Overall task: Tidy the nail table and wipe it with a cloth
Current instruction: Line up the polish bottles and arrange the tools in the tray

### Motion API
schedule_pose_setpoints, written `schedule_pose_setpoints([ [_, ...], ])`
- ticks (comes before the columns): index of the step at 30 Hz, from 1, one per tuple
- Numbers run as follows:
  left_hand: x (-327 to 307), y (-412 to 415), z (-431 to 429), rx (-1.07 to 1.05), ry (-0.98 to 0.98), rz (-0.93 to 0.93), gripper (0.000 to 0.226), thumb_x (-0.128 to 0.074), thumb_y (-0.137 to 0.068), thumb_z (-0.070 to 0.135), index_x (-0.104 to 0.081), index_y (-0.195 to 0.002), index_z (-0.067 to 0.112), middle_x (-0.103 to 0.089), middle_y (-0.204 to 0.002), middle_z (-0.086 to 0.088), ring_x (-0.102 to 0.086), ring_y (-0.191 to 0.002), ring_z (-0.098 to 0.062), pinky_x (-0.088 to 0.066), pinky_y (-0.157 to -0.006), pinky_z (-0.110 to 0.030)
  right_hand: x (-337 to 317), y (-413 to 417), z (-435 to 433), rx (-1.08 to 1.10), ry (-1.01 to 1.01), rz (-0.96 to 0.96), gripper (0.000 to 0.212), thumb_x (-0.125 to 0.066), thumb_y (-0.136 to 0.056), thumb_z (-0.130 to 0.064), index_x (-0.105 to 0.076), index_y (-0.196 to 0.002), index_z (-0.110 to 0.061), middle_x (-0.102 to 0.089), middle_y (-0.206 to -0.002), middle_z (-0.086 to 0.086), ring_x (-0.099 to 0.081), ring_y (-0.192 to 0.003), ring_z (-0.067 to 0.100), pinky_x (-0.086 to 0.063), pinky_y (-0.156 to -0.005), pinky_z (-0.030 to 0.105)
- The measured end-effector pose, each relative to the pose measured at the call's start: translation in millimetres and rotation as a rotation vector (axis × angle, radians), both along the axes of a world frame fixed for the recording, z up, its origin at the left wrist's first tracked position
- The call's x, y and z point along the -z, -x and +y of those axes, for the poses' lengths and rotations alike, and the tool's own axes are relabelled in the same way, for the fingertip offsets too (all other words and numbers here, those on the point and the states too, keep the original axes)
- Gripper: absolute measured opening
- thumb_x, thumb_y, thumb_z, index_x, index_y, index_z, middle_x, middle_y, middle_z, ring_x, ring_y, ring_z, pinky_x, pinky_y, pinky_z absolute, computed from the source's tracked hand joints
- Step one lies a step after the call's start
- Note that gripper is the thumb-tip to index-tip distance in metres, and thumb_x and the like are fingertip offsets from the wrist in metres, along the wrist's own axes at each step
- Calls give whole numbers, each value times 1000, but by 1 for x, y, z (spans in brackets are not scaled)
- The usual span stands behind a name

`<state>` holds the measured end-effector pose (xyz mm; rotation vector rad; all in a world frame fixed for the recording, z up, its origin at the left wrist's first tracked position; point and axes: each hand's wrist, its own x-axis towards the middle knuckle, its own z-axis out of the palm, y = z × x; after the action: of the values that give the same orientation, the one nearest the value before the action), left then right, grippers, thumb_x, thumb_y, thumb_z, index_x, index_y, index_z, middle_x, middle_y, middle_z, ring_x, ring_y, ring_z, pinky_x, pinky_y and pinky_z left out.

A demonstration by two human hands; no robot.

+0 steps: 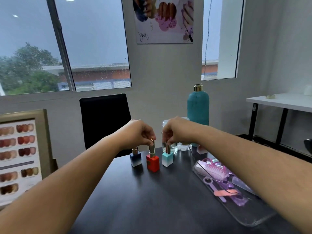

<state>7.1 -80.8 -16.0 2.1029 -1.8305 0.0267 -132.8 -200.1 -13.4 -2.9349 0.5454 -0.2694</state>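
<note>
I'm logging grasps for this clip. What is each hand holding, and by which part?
The left hand pinches the red polish bottle by its gold cap; the right hand pinches the teal polish bottle by its cap.

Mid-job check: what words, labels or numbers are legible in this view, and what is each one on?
"THB", after a number cut by the frame, maybe 200: top of the poster.
Dark mark on the red bottle: too small to read.
Captions on the swatch board: too blurred to read.
No text seen on the blue bottle, teal bottle or pump bottle.
</note>
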Motion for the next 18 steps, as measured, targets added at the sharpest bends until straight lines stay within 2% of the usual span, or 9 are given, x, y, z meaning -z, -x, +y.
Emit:
schedule_pose_setpoints([
  [6, 9, 14, -21, -31, 101, 39, 14, -79, -71, 22, -73, -81, 14, -71, -73, 2, -60, -64, -2, -40, -59, 1, -5, 19, -17, 65, -11, 1, 14, -72, -80, -8, -74, -94, -11, -72, -94, 2, -67, -85, 14, -54, -83, 26],
  [11, 17, 30, -43, -55, 191, 81, 14, -79, -71, 22, -72, -77, 11, -72, -77, -3, -59, -67, -7, -37, -58, 0, -3, 34, -36, 126, -10, -11, 12, -71, -81, -7, -74, -91, -11, -72, -89, -1, -66, -82, 12, -49, -74, 19],
  [16, 20, 34, -52, -77, 196, 82, 23, -78, -72, 28, -72, -87, 12, -73, -82, -4, -59, -71, -9, -36, -62, -10, 1, 39, -46, 157, -25, -28, 14, -70, -81, -8, -74, -94, -12, -72, -91, 0, -66, -82, 11, -49, -74, 19],
  [18, 17, 32, -47, -80, 178, 86, 35, -78, -71, 35, -69, -100, 16, -72, -85, -1, -60, -75, -10, -43, -73, -17, 1, 39, -46, 148, -23, -46, 15, -71, -81, -10, -73, -95, -13, -71, -90, -2, -64, -80, 9, -45, -69, 15],
])
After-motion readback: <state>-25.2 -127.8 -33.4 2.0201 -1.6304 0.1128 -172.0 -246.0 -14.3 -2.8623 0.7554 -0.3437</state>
